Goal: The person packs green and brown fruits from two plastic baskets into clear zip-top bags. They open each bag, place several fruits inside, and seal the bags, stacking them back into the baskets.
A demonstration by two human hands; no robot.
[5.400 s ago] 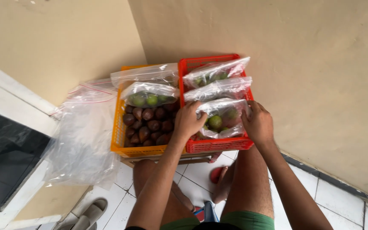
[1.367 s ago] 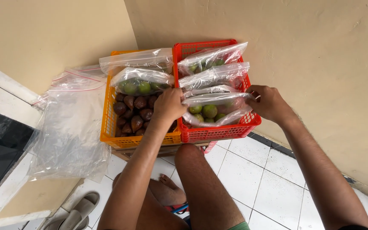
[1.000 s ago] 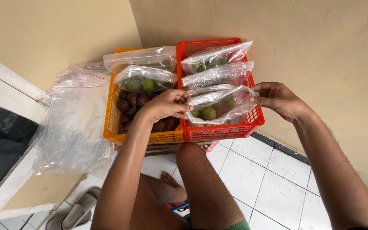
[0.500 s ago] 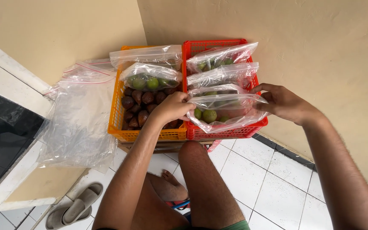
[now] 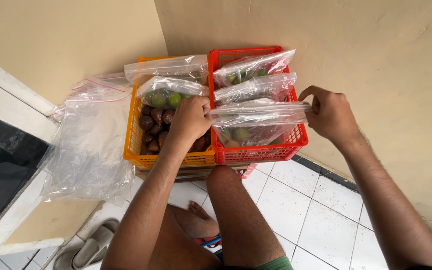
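Both hands pinch the top strip of a clear bag (image 5: 256,125): left hand (image 5: 191,120) at nine o'clock, right hand (image 5: 328,115) at three. Inside sit seemingly green fruits, over the red basket (image 5: 261,152).

- The left hand (image 5: 191,117) covers the near left corner of the front bag (image 5: 256,122) and some brown fruit (image 5: 153,122).
- The knee (image 5: 226,180) hides the stand under the crates.
- The sandal (image 5: 88,247) runs off the bottom edge.

Soft, even daylight; sharp focus, faint shadows, mild wide-angle stretch at edges.
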